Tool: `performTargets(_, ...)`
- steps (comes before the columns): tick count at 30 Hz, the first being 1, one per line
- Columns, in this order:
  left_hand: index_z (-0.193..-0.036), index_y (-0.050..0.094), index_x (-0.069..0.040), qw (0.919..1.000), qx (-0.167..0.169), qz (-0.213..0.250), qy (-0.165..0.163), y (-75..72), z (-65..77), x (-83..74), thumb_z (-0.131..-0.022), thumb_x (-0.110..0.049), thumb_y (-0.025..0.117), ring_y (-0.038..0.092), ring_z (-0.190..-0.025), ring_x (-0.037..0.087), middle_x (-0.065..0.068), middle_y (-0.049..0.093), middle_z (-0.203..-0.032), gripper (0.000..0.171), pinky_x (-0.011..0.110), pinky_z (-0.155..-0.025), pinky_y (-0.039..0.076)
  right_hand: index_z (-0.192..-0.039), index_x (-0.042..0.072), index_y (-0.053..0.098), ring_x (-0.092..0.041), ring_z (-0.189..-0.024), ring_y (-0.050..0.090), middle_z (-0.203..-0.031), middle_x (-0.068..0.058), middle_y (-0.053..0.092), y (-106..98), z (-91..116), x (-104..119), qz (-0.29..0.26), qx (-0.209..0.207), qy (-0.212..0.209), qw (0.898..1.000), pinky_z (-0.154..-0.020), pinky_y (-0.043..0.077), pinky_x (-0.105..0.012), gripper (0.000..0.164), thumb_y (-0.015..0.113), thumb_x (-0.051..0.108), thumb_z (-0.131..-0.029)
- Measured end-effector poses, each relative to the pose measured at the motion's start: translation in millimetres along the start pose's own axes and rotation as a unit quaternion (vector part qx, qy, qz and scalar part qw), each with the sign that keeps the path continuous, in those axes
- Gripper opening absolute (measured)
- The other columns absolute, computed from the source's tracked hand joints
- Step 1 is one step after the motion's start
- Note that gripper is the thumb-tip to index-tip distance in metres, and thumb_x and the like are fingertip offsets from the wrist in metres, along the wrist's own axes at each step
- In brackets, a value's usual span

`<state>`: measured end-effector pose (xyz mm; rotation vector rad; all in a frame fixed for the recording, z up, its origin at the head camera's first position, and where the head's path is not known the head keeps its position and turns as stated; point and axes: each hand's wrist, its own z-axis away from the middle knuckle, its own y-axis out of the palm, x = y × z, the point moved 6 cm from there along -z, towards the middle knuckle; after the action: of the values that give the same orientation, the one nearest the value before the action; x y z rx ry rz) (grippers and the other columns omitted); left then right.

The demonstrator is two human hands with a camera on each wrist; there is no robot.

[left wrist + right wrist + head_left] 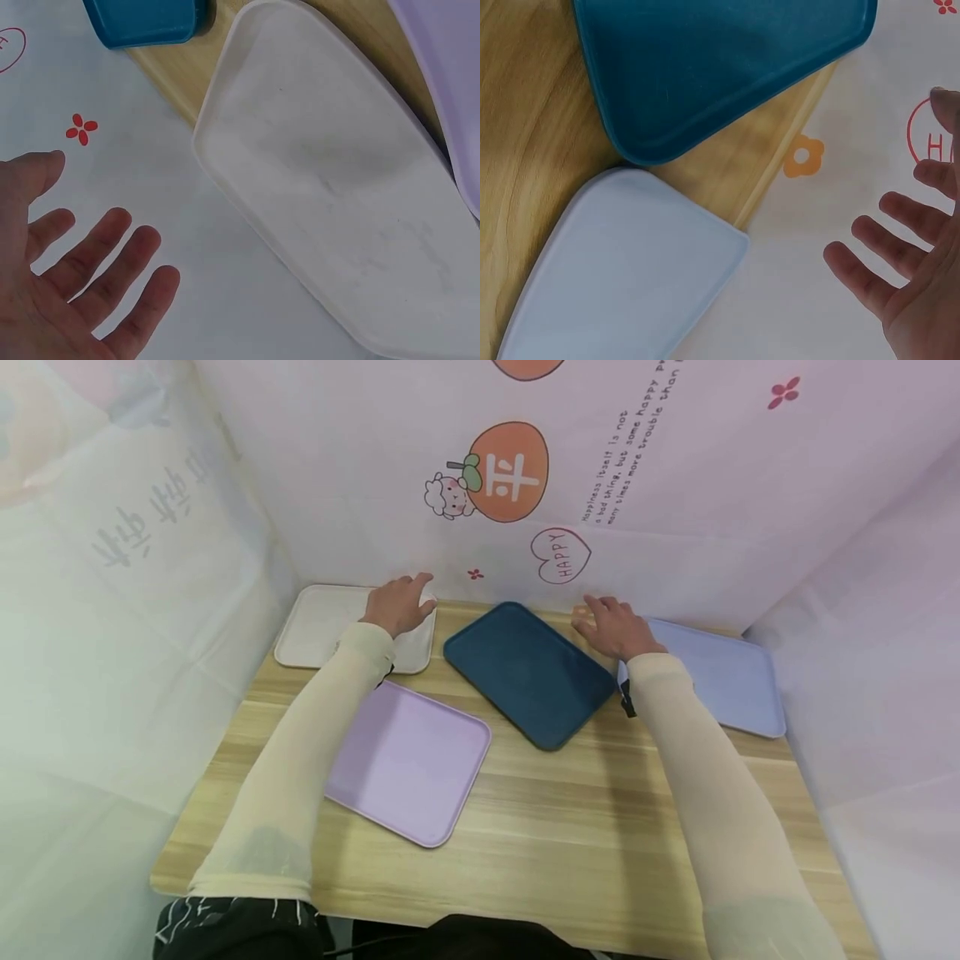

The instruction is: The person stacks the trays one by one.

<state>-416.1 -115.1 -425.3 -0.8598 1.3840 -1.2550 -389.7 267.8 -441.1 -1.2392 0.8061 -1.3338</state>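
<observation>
Above the white tray at the back left is my left hand, its fingers spread and nothing in them. The left wrist view shows that hand apart from the white tray. My right hand hovers between the dark blue tray and the light blue tray, fingers loosely extended and holding nothing. In the right wrist view the right hand is off to the side of both trays. A lilac tray lies tilted nearer the front, partly covered by the left forearm.
All the trays lie on a wooden table. White printed sheets hang at the back and along both sides, close to the table's edges. The dark blue tray's right corner comes close to the light blue tray.
</observation>
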Motion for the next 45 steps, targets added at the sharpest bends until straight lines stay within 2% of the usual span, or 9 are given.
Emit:
performTargets(6, -0.167, 0.042, -0.020, 0.9999, 0.007, 0.009, 0.010, 1.1, 3.1, -1.2, -0.114, -0.040, 0.055, 0.066, -0.133, 0.038, 0.017, 0.061, -0.156, 0.058, 0.057, -0.105, 0.063, -0.174, 0.014, 0.024, -0.053, -0.160, 0.027, -0.175, -0.028, 0.025, 5, -2, -1, -0.002, 0.010, -0.006, 1.000, -0.124, 0.036, -0.079, 0.073, 0.041, 0.053, -0.115)
performTargets(15, -0.159, 0.051, -0.012, 0.9989, 0.022, 0.032, 0.026, 7.4, 9.5, -6.4, -0.115, -0.032, 0.055, 0.073, -0.116, 0.036, 0.018, 0.074, -0.133, 0.049, 0.053, -0.096, 0.065, -0.171, 0.012, 0.030, -0.056, -0.153, 0.036, -0.168, -0.033, 0.033, 13, -6, 0, -0.001, 0.016, -0.020, 1.000, -0.120, 0.041, -0.078, 0.067, 0.049, 0.043, -0.115)
performTargets(22, -0.145, 0.064, -0.005, 0.9981, 0.025, 0.033, 0.045, 14.1, 13.2, -18.9, -0.113, -0.021, 0.058, 0.073, -0.120, 0.037, 0.019, 0.073, -0.135, 0.037, 0.052, -0.100, 0.064, -0.167, 0.005, 0.037, -0.057, -0.147, 0.045, -0.162, -0.036, 0.041, 17, -6, 3, 0.015, 0.010, -0.035, 0.999, -0.119, 0.045, -0.074, 0.064, 0.054, 0.038, -0.115)
performTargets(30, -0.141, 0.065, -0.003, 0.9971, 0.036, 0.029, 0.060, 22.7, 14.7, -30.0, -0.112, -0.020, 0.058, 0.071, -0.125, 0.039, 0.018, 0.071, -0.141, 0.034, 0.052, -0.106, 0.063, -0.162, 0.000, 0.045, -0.053, -0.145, 0.049, -0.161, -0.035, 0.045, 19, -2, 2, 0.012, 0.014, -0.036, 0.999, -0.119, 0.046, -0.072, 0.058, 0.054, 0.035, -0.116)
performTargets(34, -0.138, 0.067, -0.003, 0.9974, 0.034, 0.028, 0.057, 27.3, 14.7, -32.5, -0.112, -0.021, 0.060, 0.072, -0.122, 0.037, 0.018, 0.073, -0.138, 0.033, 0.050, -0.105, 0.063, -0.159, -0.001, 0.048, -0.051, -0.145, 0.050, -0.161, -0.033, 0.047, 20, -3, 1, 0.009, 0.006, -0.037, 0.999, -0.119, 0.047, -0.070, 0.055, 0.054, 0.033, -0.116)
performTargets(40, -0.131, 0.071, -0.004, 0.9959, 0.054, 0.040, 0.060, 40.0, 16.6, -40.8, -0.111, -0.021, 0.064, 0.075, -0.105, 0.030, 0.014, 0.076, -0.128, 0.027, 0.045, -0.092, 0.066, -0.153, -0.006, 0.054, -0.051, -0.149, 0.045, -0.159, -0.033, 0.049, 26, -1, 2, 0.014, -0.007, -0.040, 0.999, -0.126, 0.042, -0.067, 0.050, 0.056, 0.026, -0.115)
performTargets(45, -0.127, 0.074, -0.005, 0.9949, 0.062, 0.032, 0.073, 48.5, 17.2, -46.9, -0.110, -0.021, 0.065, 0.073, -0.108, 0.029, 0.012, 0.077, -0.126, 0.024, 0.046, -0.096, 0.065, -0.153, -0.006, 0.054, -0.052, -0.145, 0.048, -0.155, -0.034, 0.050, 32, 0, -1, 0.016, -0.004, -0.040, 0.999, -0.122, 0.045, -0.067, 0.047, 0.055, 0.020, -0.115)
